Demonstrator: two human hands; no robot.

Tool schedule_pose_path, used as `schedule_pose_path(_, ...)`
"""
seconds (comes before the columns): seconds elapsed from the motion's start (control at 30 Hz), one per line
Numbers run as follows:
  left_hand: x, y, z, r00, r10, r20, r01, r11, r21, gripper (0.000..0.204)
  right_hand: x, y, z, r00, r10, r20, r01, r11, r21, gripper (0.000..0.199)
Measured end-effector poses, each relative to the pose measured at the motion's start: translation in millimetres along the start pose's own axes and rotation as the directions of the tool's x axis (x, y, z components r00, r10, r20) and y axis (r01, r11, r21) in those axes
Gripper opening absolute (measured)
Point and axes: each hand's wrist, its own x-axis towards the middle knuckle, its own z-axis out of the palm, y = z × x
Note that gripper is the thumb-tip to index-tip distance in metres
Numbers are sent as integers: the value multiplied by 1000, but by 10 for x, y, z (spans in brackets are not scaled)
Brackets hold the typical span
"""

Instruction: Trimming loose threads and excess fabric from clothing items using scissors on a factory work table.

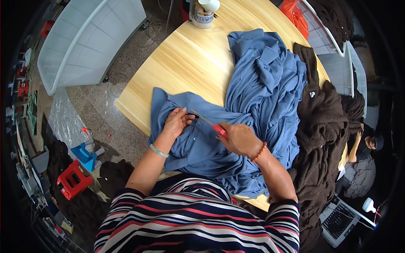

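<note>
A blue garment (206,145) with small buttons down its front lies spread over the near part of the wooden table. My left hand (176,122) is closed, thumb and fingers pinching its cloth near the collar end. A small dark bit shows by these fingertips, too small to name. In my right hand (240,139) are red-handled scissors (219,130), gripped by the handle. Their slim metal blades point up and left, with the tips close to my left fingers. More blue cloth (265,71) is heaped to the right and toward the far side.
Dark brown knit garments (322,122) are piled along the right edge. On the far side of the wooden table (185,63) stands a patterned jar (202,19) with a white cup. A red plastic bag (295,17) lies at far right. Another person (363,143) sits beyond the brown pile.
</note>
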Motion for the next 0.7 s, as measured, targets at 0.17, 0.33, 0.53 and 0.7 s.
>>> schedule_pose_path(0.17, -4, -35, -6, 997, 31, 73, -34, 999, 37, 8, 308, -25, -15, 998, -55, 35, 56, 998, -31, 34)
schedule_pose_path(0.33, 6, -32, -11, 996, 0, 85, 0, 1000, 3, 6, 203, 80, -72, 998, -5, 65, 9, 998, -54, 34)
schedule_pose_path(0.53, -20, -20, -11, 996, -28, 86, 24, 999, 45, 8, -219, 220, -3, 996, 25, 89, -15, 994, -106, 34)
schedule_pose_path(0.7, -60, 43, 99, 997, -57, 45, 54, 995, 79, 8, -73, -5, -56, 998, 27, 63, -23, 998, -58, 29)
